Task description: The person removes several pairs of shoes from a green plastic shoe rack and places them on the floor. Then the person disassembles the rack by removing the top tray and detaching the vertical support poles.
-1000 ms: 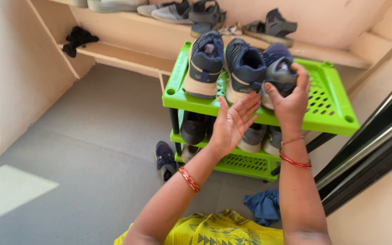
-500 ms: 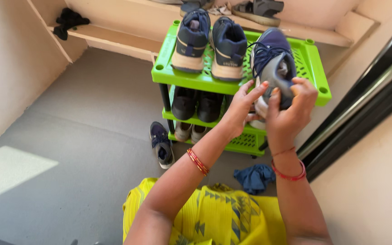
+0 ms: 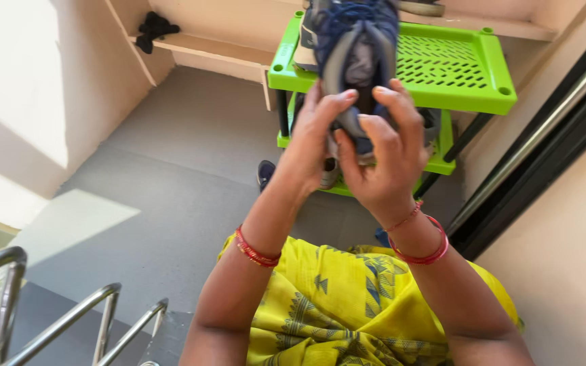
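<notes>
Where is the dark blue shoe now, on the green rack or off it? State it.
Off it. Both the left hand and right hand hold the blue shoe up above the green rack.

Shoe [image 3: 357, 54] sitting between left hand [image 3: 313, 139] and right hand [image 3: 381, 159], shoe rack [image 3: 469, 68] standing behind, stair railing [image 3: 55, 325] lying lower left.

Sunlit grey floor [image 3: 171, 169], cream walls [image 3: 28, 102], green shoe rack [image 3: 469, 74], steel railing [image 3: 69, 318].

Navy-and-grey sneaker [image 3: 359, 47], heel toward camera, aloft before green rack.
</notes>
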